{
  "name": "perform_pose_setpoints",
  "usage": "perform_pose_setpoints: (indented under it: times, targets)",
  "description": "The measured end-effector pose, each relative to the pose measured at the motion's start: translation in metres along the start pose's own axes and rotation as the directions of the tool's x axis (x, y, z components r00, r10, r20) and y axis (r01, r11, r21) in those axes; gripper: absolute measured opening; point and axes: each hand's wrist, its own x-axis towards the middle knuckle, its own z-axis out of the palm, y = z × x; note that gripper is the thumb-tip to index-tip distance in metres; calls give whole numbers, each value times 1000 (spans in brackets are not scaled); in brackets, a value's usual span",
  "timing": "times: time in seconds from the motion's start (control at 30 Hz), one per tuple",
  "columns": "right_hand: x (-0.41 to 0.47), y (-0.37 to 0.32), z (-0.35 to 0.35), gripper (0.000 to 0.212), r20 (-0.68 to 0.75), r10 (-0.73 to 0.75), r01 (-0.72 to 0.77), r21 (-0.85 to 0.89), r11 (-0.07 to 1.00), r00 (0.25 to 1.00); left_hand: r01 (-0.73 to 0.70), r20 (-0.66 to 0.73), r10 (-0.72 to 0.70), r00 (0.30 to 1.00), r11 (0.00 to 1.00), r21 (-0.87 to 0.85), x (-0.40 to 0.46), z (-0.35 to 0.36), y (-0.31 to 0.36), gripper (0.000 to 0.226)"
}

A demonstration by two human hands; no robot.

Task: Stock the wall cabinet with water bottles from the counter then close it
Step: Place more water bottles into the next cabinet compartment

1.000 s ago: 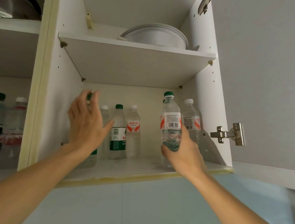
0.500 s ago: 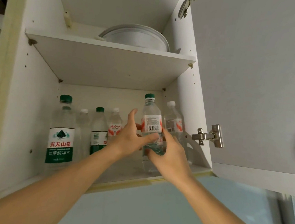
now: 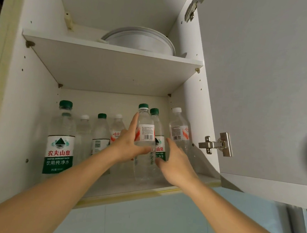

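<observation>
The wall cabinet's lower shelf (image 3: 117, 189) holds several clear water bottles. My left hand (image 3: 128, 147) grips a green-capped bottle with a red-and-white barcode label (image 3: 145, 132), thumb across its front; the bottle stands upright near the shelf's front. My right hand (image 3: 176, 166) is just right of it with fingers straight, against a green-labelled bottle (image 3: 159, 146) behind. A white-capped bottle (image 3: 179, 133) stands at the far right. At the left front stands a large green-labelled bottle (image 3: 60, 145), with three smaller bottles (image 3: 100, 134) in the back row.
The grey cabinet door (image 3: 261, 88) hangs open to the right on a metal hinge (image 3: 216, 144). White dishes (image 3: 142, 40) sit on the upper shelf (image 3: 116, 67). A pale blue wall (image 3: 150, 217) lies below the cabinet.
The barcode-label bottle has passed from my right hand to my left. My right hand has come off it and shifted right. The view has moved closer to the shelf.
</observation>
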Motion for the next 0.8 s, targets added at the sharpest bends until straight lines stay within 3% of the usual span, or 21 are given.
perform_pose_setpoints:
  times: [0.13,0.43,0.53,0.7,0.8]
  targets:
    - [18,-9,4,67,147,117,-107,-74,992,982,86,-12,-85,996,992,96,5,-6,-10,125]
    - [66,-17,30,70,142,275,-206,-370,906,951,139,-50,-132,990,972,190,33,-6,-51,127]
    - [79,-14,38,72,144,286,-193,-453,870,947,157,-89,-136,987,943,293,43,-10,-59,129]
    - [100,-11,45,71,192,288,-193,-402,895,938,153,-168,-47,985,697,701,57,-22,-69,129]
    - [109,-8,47,76,192,286,-184,-423,887,939,73,-125,41,991,614,786,67,-22,-73,130]
